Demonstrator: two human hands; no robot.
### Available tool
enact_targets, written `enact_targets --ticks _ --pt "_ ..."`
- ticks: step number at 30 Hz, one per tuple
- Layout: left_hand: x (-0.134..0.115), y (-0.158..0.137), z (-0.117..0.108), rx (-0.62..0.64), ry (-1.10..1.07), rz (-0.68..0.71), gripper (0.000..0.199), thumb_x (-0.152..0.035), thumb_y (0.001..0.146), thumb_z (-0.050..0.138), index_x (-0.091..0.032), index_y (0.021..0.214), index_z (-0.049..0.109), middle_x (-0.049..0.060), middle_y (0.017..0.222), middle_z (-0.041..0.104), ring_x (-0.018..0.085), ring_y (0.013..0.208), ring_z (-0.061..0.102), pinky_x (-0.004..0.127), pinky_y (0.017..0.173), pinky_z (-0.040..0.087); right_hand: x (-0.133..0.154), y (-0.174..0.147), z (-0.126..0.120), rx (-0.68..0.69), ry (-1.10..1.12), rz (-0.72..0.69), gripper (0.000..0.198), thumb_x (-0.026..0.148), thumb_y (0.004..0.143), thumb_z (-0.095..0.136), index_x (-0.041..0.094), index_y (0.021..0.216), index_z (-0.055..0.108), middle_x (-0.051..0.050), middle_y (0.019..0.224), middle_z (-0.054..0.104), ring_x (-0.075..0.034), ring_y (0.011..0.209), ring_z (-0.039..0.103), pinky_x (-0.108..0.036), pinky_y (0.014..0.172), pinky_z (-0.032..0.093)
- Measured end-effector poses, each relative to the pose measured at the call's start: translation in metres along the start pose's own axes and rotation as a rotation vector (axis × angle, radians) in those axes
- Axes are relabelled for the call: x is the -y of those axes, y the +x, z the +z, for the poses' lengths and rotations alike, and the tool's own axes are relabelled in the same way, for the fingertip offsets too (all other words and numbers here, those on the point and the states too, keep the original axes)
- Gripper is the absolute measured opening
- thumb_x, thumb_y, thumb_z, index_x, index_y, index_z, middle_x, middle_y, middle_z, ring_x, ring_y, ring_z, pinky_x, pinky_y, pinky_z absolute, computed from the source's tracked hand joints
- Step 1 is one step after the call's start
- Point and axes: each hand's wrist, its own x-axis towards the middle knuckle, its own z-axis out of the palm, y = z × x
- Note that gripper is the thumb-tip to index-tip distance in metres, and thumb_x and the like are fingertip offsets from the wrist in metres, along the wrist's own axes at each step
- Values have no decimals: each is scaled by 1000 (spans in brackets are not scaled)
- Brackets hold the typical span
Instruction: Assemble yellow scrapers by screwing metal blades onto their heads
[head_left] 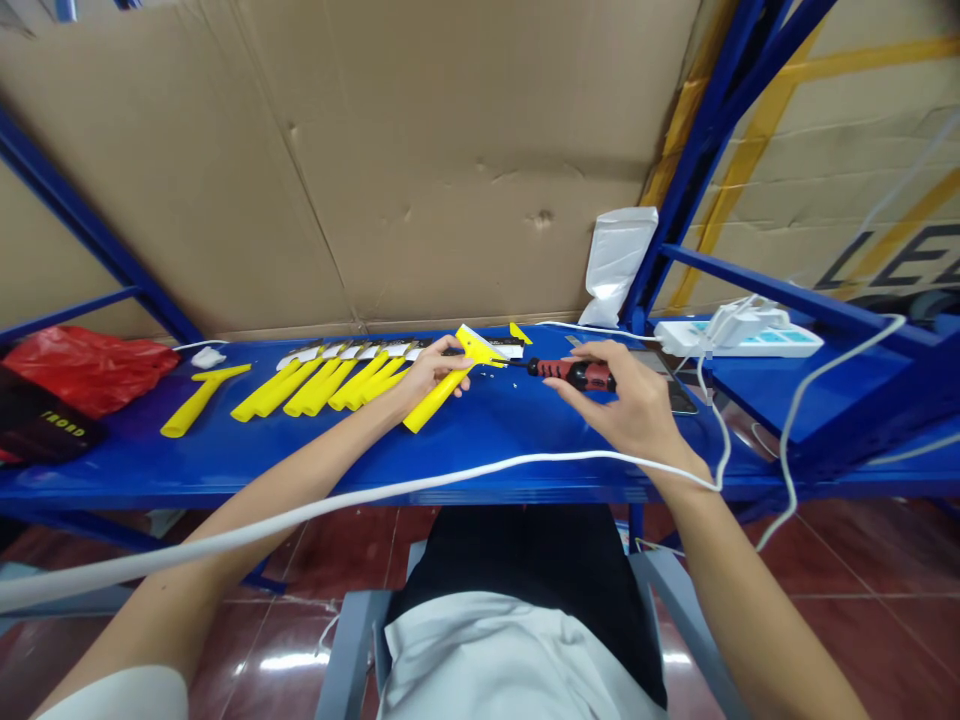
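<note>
My left hand [436, 372] grips a yellow scraper [439, 400] by its head, its handle slanting down to the left over the blue table. In my right hand [626, 385] is a red and black screwdriver [564, 374], held level. Its thin shaft points left, and the tip meets the scraper's head; my fingers partly hide the exact contact. Small screws or bits [514, 384] lie on the tabletop below the shaft. Left of my left hand rests a row of several yellow scrapers [322, 387] with dark and white heads. A lone yellow handle [196, 402] lies farther left.
A white power strip [780, 341] with plugs stands at the right, near a phone [682, 400]. A white cable [450, 484] crosses in front of both forearms. A red plastic bag [94, 368] sits at the far left. Cardboard [450, 180] closes off the back.
</note>
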Motion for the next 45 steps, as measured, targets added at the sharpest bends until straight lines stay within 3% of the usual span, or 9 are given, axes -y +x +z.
enact_targets --ticks 6,11,15,20,24,28,34,40,45 --pt "0 0 1 -33 7 -3 53 -26 66 94 -22 101 53 -2 74 72 17 54 72 22 44 52 1 2 -4 132 147 84 45 29 101 77 24 141 59 -14 137 71 -29 119 76 -43 93 71" --pt "-1 0 1 -41 -11 10 53 -27 67 94 -22 102 53 -2 76 73 17 54 72 21 45 52 -1 -3 0 77 52 36 35 31 102 78 25 135 64 -11 123 78 -29 107 81 -43 89 71" --pt "-1 -1 2 -42 -8 4 54 -26 65 94 -22 101 53 -2 76 73 17 54 72 21 44 51 -7 -5 4 43 -27 85 50 43 97 84 23 138 61 -12 119 78 -31 96 82 -47 84 72" --pt "-1 -1 1 -61 -10 9 53 -26 66 93 -22 100 53 -2 73 72 16 54 72 21 44 50 -7 -1 -2 160 154 132 50 33 102 76 24 146 55 -17 142 69 -31 121 78 -45 93 71" --pt "-2 -1 1 -59 1 7 53 -28 67 93 -22 101 53 -3 71 71 16 54 72 21 45 50 -3 -1 -1 48 31 19 37 35 100 81 25 132 64 -10 119 78 -29 103 81 -42 88 70" --pt "-2 -1 2 -26 -4 11 53 -28 67 93 -23 101 53 -3 72 71 17 54 72 21 45 50 -1 -2 3 -35 -77 -12 45 45 95 88 25 128 64 -9 109 79 -28 88 81 -41 79 70" --pt "-2 -1 2 -37 -9 9 56 -28 66 94 -23 102 52 -3 73 71 17 55 72 21 45 49 4 -1 2 73 195 54 55 30 102 78 25 149 50 -17 144 69 -32 132 74 -53 110 66" --pt "-2 -4 2 17 -18 22 56 -30 67 96 -23 102 53 -2 75 72 17 54 72 21 44 48 7 -2 6 -59 29 -60 38 30 96 87 25 128 65 -8 113 82 -28 98 82 -44 86 71" --pt "0 -4 1 24 -19 17 56 -30 68 96 -23 103 53 -2 72 71 18 55 73 21 45 48 10 -2 2 48 229 81 47 29 100 81 24 142 59 -15 137 75 -30 124 78 -43 91 71"
